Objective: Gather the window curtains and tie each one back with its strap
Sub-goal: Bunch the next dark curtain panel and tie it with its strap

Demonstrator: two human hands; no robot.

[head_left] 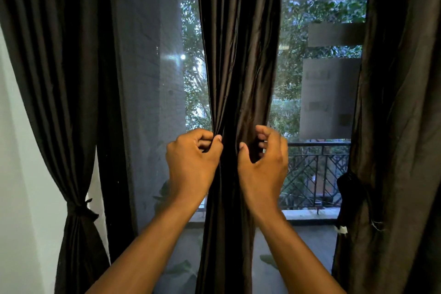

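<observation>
A dark brown middle curtain [238, 55] hangs bunched in front of the window. My left hand [191, 157] pinches its left edge between thumb and curled fingers. My right hand [265, 160] curls round its right side, fingers bent behind the fabric and thumb in front. At the left, another dark curtain [59, 79] is gathered and tied with a dark strap [81, 210]. A third dark curtain [401, 102] at the right edge has a dark strap [350, 188] bunched at its left side; whether it is tied I cannot tell.
Behind the curtains is a window with a mesh screen [152, 102]. Outside are a metal balcony railing [315, 169], trees and a building. A white wall [21, 174] stands at the left.
</observation>
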